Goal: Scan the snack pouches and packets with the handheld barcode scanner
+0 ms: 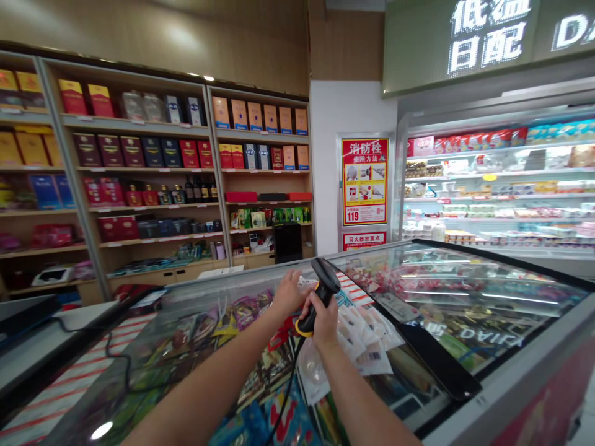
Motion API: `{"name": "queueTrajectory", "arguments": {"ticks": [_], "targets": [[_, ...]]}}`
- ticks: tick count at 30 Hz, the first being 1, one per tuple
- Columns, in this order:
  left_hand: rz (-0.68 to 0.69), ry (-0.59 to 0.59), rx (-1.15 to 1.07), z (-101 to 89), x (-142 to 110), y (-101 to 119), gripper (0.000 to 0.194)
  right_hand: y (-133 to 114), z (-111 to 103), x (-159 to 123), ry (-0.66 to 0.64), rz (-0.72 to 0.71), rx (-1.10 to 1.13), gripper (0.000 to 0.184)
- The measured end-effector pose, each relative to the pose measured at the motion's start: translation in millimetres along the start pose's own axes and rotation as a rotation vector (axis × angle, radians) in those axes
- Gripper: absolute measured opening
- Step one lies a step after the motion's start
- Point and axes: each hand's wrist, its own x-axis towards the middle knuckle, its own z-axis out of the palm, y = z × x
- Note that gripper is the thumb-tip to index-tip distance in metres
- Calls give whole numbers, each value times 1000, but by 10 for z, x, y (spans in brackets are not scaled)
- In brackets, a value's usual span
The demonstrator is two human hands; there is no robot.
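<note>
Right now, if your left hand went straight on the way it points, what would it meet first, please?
Your left hand would probably meet the clear plastic packet at its fingertips first; the barcode scanner in your right hand lies just beyond, though depth is unclear.

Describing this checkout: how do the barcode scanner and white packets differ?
The scanner is black with a yellow collar; the packets are printed white. The right hand grips the scanner; the packets lie in a heap. The scanner trails a cord; the packets have none. Both are over the glass freezer lid.
</note>
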Motion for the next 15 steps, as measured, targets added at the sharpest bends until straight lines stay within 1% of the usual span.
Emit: {"name": "queueTrajectory", "arguments": {"ticks": [1,3,4,6,8,9,10,13,15], "targets": [[44,-16,33,-34,-164,-10,59,-32,26,-7,1,7,8,28],[126,-91,105,-76,-527,-44,71,-144,67,-28,-17,50,22,31],[110,-105,140,-85,-703,-66,75,-222,67,-41,-25,87,30,33],[22,-159,179,-84,-997,-118,87,-398,-7,-72,-19,180,37,35],[-85,-237,172,-59,-1177,-162,100,-558,-195,-115,79,237,-12,37],[-122,-279,154,-38,-1226,-170,106,-616,-326,-145,126,229,-48,37],[-145,-320,132,-12,-1254,-166,111,-655,-473,-180,189,184,-72,37],[-139,-387,80,78,-1265,-64,122,-673,-933,-312,321,109,-139,37],[-135,-391,71,113,-1262,46,125,-641,-1197,-384,357,36,-219,35]]}}
